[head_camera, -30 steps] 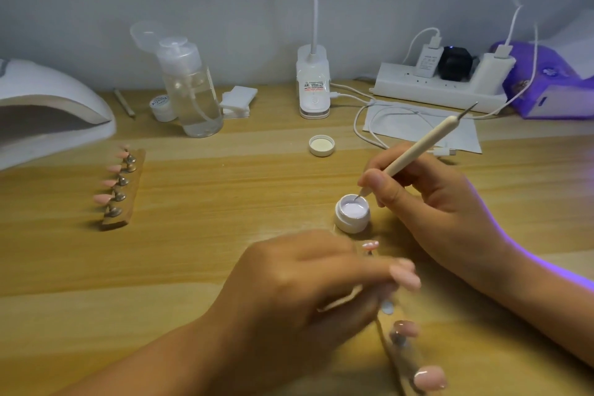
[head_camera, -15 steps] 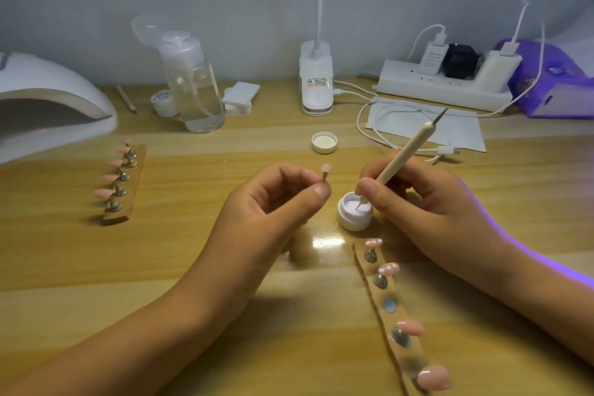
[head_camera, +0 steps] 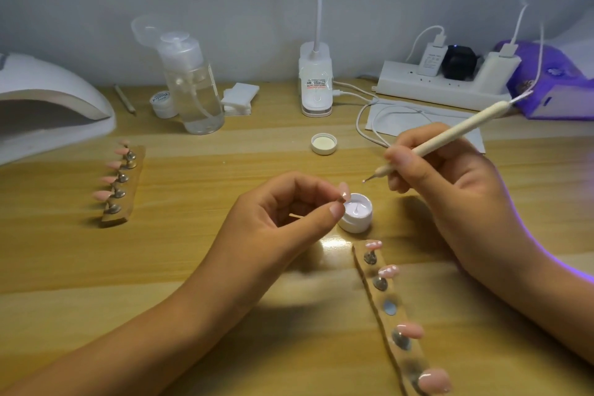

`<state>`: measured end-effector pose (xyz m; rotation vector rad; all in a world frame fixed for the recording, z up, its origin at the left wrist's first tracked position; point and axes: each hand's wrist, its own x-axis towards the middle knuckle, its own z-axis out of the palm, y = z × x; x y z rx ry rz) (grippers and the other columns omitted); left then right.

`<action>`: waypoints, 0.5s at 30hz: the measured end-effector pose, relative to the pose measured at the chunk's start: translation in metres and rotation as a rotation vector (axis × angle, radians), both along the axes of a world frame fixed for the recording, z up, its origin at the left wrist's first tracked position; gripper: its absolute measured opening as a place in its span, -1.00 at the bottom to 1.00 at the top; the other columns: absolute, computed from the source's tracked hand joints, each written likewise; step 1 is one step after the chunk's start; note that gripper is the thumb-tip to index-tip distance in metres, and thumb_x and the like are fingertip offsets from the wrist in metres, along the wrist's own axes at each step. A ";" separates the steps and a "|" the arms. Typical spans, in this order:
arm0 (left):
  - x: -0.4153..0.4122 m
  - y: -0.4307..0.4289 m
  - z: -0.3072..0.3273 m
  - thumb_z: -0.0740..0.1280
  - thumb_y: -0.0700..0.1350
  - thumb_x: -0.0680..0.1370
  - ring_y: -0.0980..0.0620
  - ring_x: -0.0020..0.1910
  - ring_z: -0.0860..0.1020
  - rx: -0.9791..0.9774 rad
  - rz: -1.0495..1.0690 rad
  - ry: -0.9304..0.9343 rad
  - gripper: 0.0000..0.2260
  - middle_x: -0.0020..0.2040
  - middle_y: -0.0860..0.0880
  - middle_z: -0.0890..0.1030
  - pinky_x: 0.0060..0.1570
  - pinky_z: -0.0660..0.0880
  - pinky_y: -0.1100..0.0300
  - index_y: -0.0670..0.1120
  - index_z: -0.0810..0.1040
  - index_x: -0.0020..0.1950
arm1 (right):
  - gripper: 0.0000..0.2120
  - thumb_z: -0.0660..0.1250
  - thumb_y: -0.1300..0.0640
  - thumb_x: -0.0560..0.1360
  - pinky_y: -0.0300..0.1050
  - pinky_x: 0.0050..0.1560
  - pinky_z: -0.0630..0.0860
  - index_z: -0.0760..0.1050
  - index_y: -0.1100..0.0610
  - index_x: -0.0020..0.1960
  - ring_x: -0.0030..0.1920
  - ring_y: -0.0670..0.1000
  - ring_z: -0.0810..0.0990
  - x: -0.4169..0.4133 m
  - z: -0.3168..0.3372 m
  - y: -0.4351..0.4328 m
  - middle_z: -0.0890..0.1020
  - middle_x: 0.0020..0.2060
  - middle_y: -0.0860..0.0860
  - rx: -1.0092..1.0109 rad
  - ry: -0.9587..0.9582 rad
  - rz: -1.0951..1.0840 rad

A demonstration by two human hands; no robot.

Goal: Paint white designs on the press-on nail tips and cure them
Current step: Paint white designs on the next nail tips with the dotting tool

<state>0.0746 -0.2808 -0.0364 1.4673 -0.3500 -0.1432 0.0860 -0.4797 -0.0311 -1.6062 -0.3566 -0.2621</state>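
My left hand point(head_camera: 283, 222) pinches a small pink nail tip on its stand point(head_camera: 343, 192) between thumb and forefinger, just left of the open white gel pot point(head_camera: 357, 214). My right hand point(head_camera: 450, 183) grips a cream dotting pen point(head_camera: 450, 138) like a pencil. Its metal point point(head_camera: 364, 181) hovers above the pot with a white bead on it. A wooden strip point(head_camera: 390, 309) with pink nail tips on metal stands lies at the lower right, one stand spot bare. A second strip of pink tips point(head_camera: 120, 182) lies at the left.
A white curing lamp point(head_camera: 48, 106) stands at the far left. A clear pump bottle point(head_camera: 193, 87), a small jar point(head_camera: 162, 103), cotton pads point(head_camera: 239, 98), a clip lamp base point(head_camera: 316, 87), a power strip point(head_camera: 443, 83) with cables and the pot's lid point(head_camera: 324, 143) sit along the back.
My left hand picked a nail tip off the near strip and raised it beside the pot. My right hand lifted the pen out of the white gel.
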 end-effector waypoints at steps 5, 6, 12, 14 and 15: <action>0.001 0.000 -0.001 0.46 -0.15 0.43 0.24 -0.14 0.59 0.018 -0.063 -0.016 -0.89 -0.10 0.11 0.70 -0.13 0.49 0.40 0.07 0.68 -0.14 | -0.83 0.44 0.18 0.38 -0.14 -0.01 0.53 0.45 0.01 -0.24 -0.23 -0.14 0.56 0.001 -0.001 -0.005 0.52 -0.33 -0.08 0.242 0.119 0.096; 0.001 0.000 -0.001 0.48 -0.13 0.42 0.22 -0.14 0.59 0.026 -0.072 -0.027 -0.90 -0.10 0.10 0.69 -0.12 0.49 0.39 0.07 0.67 -0.13 | -0.83 0.43 0.17 0.37 -0.14 -0.01 0.55 0.45 -0.01 -0.27 -0.26 -0.14 0.55 0.000 -0.001 -0.005 0.52 -0.35 -0.09 0.261 0.136 0.142; -0.001 -0.001 0.001 0.52 -0.09 0.41 0.24 -0.23 0.57 0.029 -0.094 -0.047 -0.91 -0.20 0.09 0.67 -0.26 0.44 0.46 0.06 0.67 -0.14 | -0.79 0.36 0.15 0.43 0.00 0.07 0.57 0.40 0.02 -0.34 -0.42 -0.11 0.40 -0.006 0.002 0.003 0.40 -0.48 -0.05 0.310 0.160 0.252; -0.003 -0.002 0.003 0.48 -0.10 0.40 0.30 -0.33 0.53 0.022 -0.114 -0.044 -0.95 -0.26 0.13 0.66 -0.36 0.38 0.52 0.03 0.68 -0.16 | -0.78 0.36 0.17 0.42 0.00 0.08 0.58 0.39 0.05 -0.34 -0.44 -0.12 0.41 -0.008 0.004 0.005 0.39 -0.49 -0.03 0.333 0.162 0.277; -0.003 -0.003 0.003 0.47 -0.10 0.40 0.31 -0.37 0.51 0.024 -0.120 -0.042 -0.96 -0.28 0.14 0.65 -0.39 0.36 0.53 0.02 0.68 -0.18 | -0.79 0.36 0.18 0.42 -0.02 0.05 0.59 0.39 0.06 -0.34 -0.44 -0.12 0.42 -0.009 0.005 0.006 0.40 -0.49 -0.03 0.334 0.165 0.283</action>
